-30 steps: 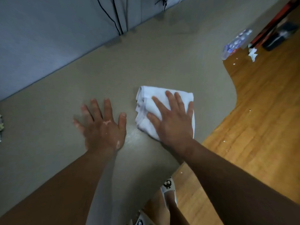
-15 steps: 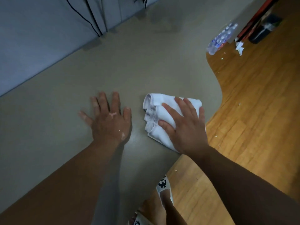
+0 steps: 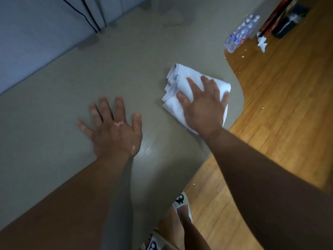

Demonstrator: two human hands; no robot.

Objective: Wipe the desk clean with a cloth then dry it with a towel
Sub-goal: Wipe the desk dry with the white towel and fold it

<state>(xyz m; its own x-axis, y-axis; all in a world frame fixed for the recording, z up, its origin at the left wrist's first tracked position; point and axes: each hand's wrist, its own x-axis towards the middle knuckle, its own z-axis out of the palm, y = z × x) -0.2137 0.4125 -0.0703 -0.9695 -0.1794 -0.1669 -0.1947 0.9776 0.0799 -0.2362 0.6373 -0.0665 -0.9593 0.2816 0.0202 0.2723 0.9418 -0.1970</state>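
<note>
Head view: looks down on both hands over a grey-beige tabletop (image 3: pixel 126 69).
Left hand (image 3: pixel 115 130): flat on the bare tabletop, palm down, fingers straight and spread wide, holding nothing.
Right hand (image 3: pixel 203 109): palm down on the white cloth (image 3: pixel 180 76), fingers straight and slightly apart, pressing it to the tabletop rather than curling round it.
White cloth: folded into a thick pad under the right hand, showing past its fingertips and thumb side; well apart from the left hand, to that hand's right and a little farther out.
Tabletop edge: curves just past the right hand's little-finger side; the right forearm crosses it.
Wooden floor (image 3: pixel 279 105): to the right of the right hand.
Plastic bottles (image 3: pixel 241 35): on the floor, far ahead of the right hand, with crumpled white paper (image 3: pixel 262 43) near them.
Slipper (image 3: pixel 182 202): white with a black cartoon figure, on the floor between the two forearms.
Wall panel (image 3: pixel 36 42): grey-blue, ahead of the left hand, with dark cables (image 3: pixel 90 18) hanging on it.
</note>
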